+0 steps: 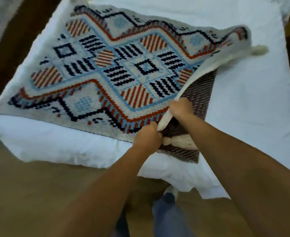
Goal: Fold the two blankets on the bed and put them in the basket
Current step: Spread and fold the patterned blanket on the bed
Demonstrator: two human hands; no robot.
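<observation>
A white patterned blanket (120,65) with red, light blue and navy diamond shapes lies spread across the white bed (243,91). Its right edge is lifted off the bed. My left hand (147,135) pinches the blanket's near right corner, just above a white tassel (180,142). My right hand (181,107) grips the same raised edge a little farther along. Beneath the lifted edge lies a dark brown striped blanket (197,100), flat on the bed and partly covered. No basket is in view.
The bed's near edge (55,151) runs diagonally across the view, with tan floor (29,194) in front of it. My legs in blue trousers (168,216) stand against the bed. Dark wood flooring (15,45) lies at the far left. Another tassel (258,49) hangs at the blanket's far right corner.
</observation>
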